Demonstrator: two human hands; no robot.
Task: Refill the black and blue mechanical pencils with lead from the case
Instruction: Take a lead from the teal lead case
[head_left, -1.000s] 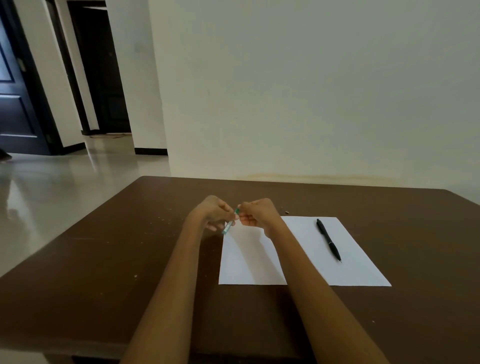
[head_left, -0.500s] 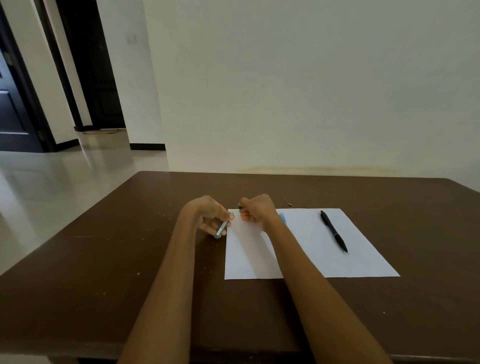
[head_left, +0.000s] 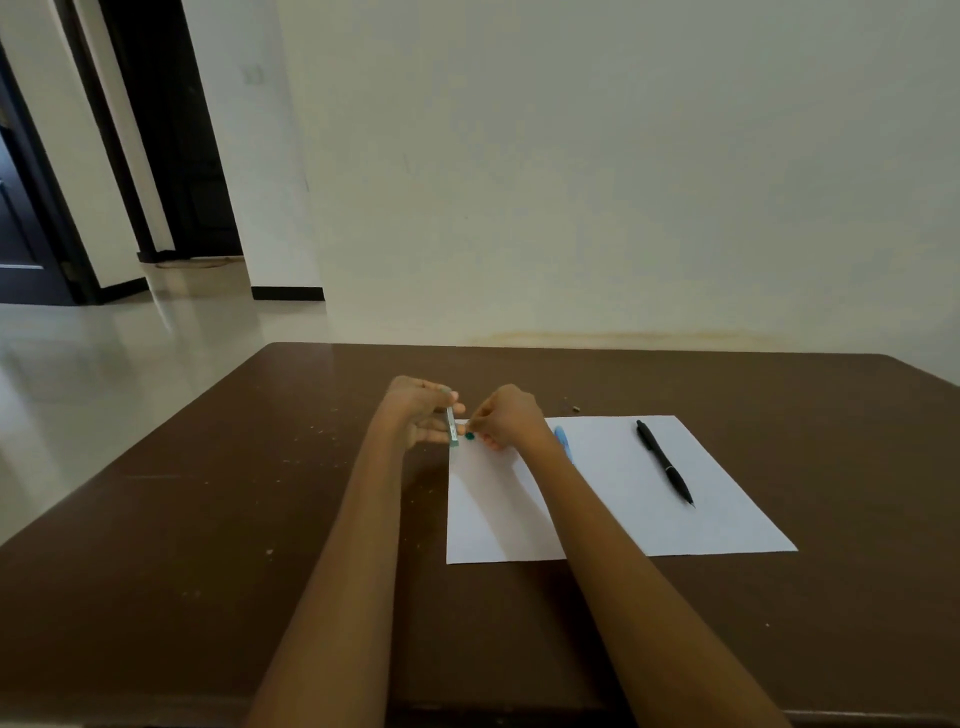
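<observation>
Here, left hand (head_left: 422, 410) gripping one lead case (head_left: 451, 425), right hand (head_left: 506, 417) pinching one green cap (head_left: 469, 436), two pencils on one sheet (head_left: 623, 499).

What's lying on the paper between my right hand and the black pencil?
In the head view, the blue pencil, mostly hidden behind the right hand; then bare paper up to the black pencil.

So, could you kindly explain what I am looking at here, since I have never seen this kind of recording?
There is no machine: a camera worn on a person's head looks down at their own two bare hands over a brown table. The left hand holds a small lead case; the right hand pinches something small and green, probably the case's cap. On a white sheet of paper lies a black mechanical pencil. A blue pencil peeks out behind the right wrist.
</observation>
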